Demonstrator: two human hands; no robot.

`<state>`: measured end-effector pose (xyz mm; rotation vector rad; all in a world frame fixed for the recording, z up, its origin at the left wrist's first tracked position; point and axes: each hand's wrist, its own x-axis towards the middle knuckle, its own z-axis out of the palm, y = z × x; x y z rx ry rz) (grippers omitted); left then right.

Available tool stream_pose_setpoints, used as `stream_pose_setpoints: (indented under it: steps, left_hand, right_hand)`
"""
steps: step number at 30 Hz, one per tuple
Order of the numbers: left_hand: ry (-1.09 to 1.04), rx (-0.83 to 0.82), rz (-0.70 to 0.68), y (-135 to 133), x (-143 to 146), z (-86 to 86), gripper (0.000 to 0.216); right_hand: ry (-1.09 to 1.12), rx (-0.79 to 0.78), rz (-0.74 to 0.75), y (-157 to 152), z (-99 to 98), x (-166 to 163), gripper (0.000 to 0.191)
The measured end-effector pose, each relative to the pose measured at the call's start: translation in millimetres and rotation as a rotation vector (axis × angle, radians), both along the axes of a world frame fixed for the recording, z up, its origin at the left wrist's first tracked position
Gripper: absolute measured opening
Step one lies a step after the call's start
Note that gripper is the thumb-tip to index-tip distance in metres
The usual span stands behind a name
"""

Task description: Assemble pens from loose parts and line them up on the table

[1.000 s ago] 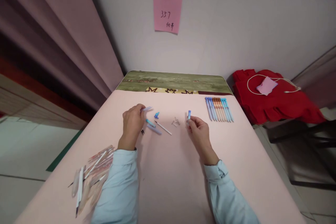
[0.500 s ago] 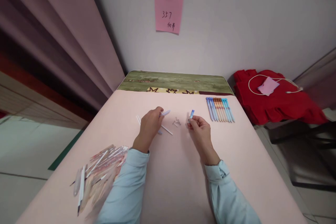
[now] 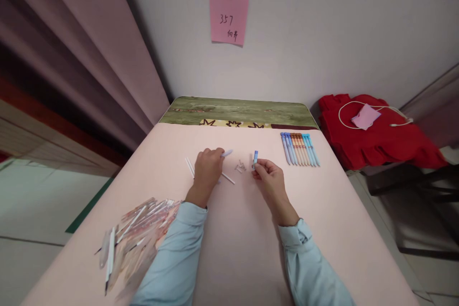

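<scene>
Pinched in my left hand (image 3: 208, 168) is a pale blue pen barrel (image 3: 227, 153), its tip pointing up and right. Fingers of my right hand (image 3: 272, 179) close on a small blue pen top (image 3: 256, 156), held upright a little above the table. Between the hands lies a cluster of small clear plastic pieces (image 3: 240, 167). A white refill (image 3: 228, 178) sticks out from under my left hand on its right, and more thin white refills (image 3: 190, 166) lie to its left. Part of the barrel is hidden by my fingers.
A neat row of blue, brown and turquoise pens (image 3: 300, 149) lies at the back right of the pink tabletop (image 3: 240, 248). Loose pen parts and refills form a pile (image 3: 143, 224) at the left, beside my forearm. Red cloth (image 3: 387, 141) with a white cable sits beyond the right edge.
My right hand, with the pen top, has shifted slightly left towards the other hand. My left hand has moved slightly right, still holding the barrel.
</scene>
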<state>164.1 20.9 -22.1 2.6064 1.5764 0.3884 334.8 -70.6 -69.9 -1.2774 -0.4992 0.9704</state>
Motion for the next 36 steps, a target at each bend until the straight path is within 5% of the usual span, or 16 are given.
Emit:
stream_pose_setpoints:
  steps: [7,19,25,28,31,33,36]
  left_hand:
    - [-0.059,-0.046,0.461,18,-50,16.2,0.027]
    - [0.0,-0.048,0.372,15,-39,-10.2,0.021]
    - [-0.159,-0.021,0.397,16,-38,5.6,0.024]
    - [-0.275,-0.056,0.254,7,-23,20.5,0.026]
    - [-0.224,-0.246,-0.119,-11,-2,30.2,0.021]
    - [-0.167,-0.386,-0.351,-23,13,31.0,0.016]
    - [-0.11,-0.448,-0.491,-37,30,24.6,0.015]
  right_hand:
    - [-0.024,-0.003,0.014,-1,-1.4,0,0.03]
    - [0.05,0.036,0.181,-5,3.2,-15,0.028]
    - [0.147,0.043,0.196,-5,15.5,-9,0.032]
    - [0.099,0.02,0.091,-5,19.4,10,0.034]
    - [0.07,0.023,-0.02,-7,23.5,28,0.036]
    - [0.073,0.029,-0.065,-9,25.9,35,0.036]
    - [0.077,0.037,-0.058,-10,28.3,36,0.036]
